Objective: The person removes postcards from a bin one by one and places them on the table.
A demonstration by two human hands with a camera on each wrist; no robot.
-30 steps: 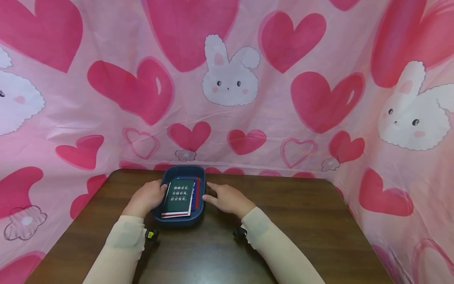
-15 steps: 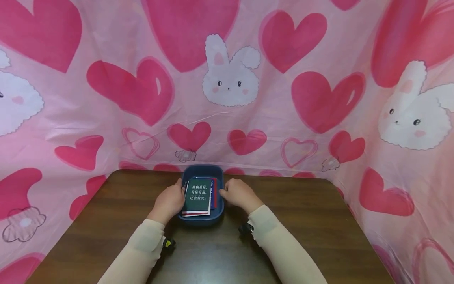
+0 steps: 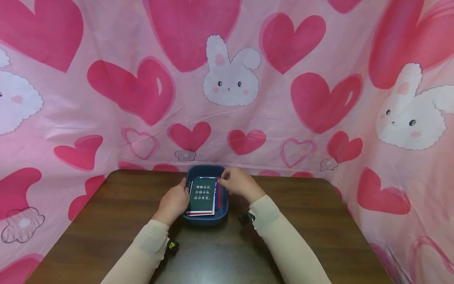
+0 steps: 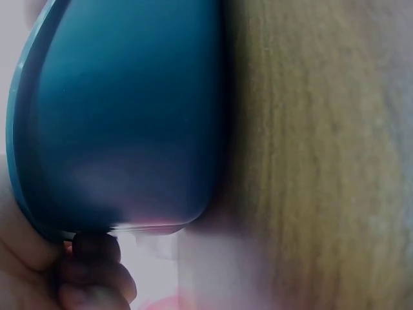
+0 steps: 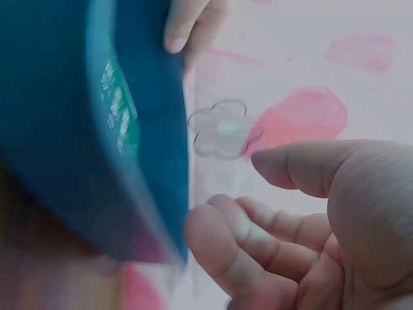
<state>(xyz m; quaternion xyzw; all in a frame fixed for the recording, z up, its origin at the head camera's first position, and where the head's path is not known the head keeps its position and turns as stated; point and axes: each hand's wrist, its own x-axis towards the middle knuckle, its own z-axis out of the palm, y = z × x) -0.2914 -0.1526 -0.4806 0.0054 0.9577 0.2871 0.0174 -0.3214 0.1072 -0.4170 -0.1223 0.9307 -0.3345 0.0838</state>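
A dark blue plastic bin (image 3: pixel 206 221) stands on the table in the head view. In it a green booklet (image 3: pixel 202 201) with white Chinese characters lies over a blue book (image 3: pixel 216 203) with a red edge. My left hand (image 3: pixel 174 201) grips the bin's left rim, its thumb on the inner side. The left wrist view has those fingers (image 4: pixel 97 284) curled at the rim. My right hand (image 3: pixel 242 185) is at the bin's back right rim. In the right wrist view this hand (image 5: pixel 303 226) has thumb and fingers apart, with nothing between them.
Below the bin is a brown wooden table (image 3: pixel 213 256) with rounded back corners. A pink cloth (image 3: pixel 276 98) with hearts and rabbits hangs behind and at both sides. A small dark wrist camera (image 3: pixel 246 218) sits at each cuff.
The bin has moved right with the booklets in it, my left hand holding its left rim throughout. My right hand has shifted right too and is now over the bin's back right rim.
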